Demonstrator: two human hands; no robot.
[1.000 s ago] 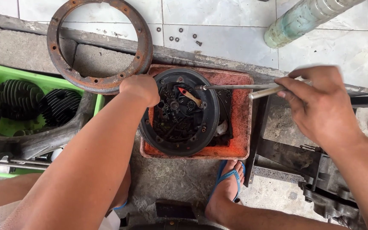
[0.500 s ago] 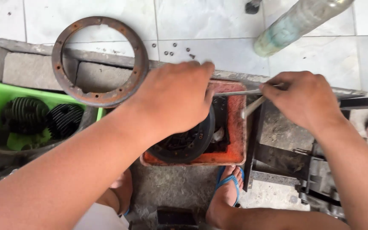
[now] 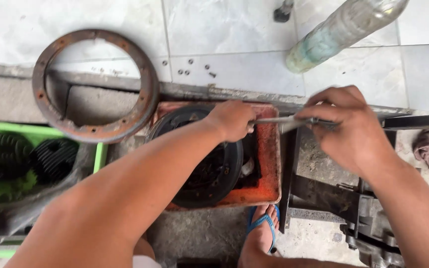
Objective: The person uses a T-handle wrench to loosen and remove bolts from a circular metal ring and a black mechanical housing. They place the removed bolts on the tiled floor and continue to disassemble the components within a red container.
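- The left hand (image 3: 230, 119) has slid off the face of the black round part (image 3: 209, 164) since half a second ago and now sits at its upper right edge, fingers curled shut around the near end of the thin metal rod (image 3: 274, 120).
- The right hand (image 3: 346, 126) has stayed on the rod's other end, fingers folded over it in a closed grip; the tool's tip under those fingers is hidden.
- The rod runs almost level, left to right, its long axis crossing the top of the orange tray (image 3: 269, 168), one end in each hand.
- Motion blur smears the rod's middle, so whether it is a screwdriver or a plain bar I cannot tell.
- The black round part lies in the tray, tilted, and the left forearm covers much of its left side.
- Up left, a rusty metal ring (image 3: 93, 84) leans over the concrete ledge, well apart from both hands.
- Far left, black ribbed cylinders (image 3: 26, 156) sit in a green tray (image 3: 98, 158), cut off by the edge.
- A plastic bottle (image 3: 338, 32) lies slanted on the tiles above, its top cut off.
- A foot in a blue sandal (image 3: 261, 228) shows below the tray.
- A dark metal frame (image 3: 323, 196) sits under the right wrist, partly hidden.
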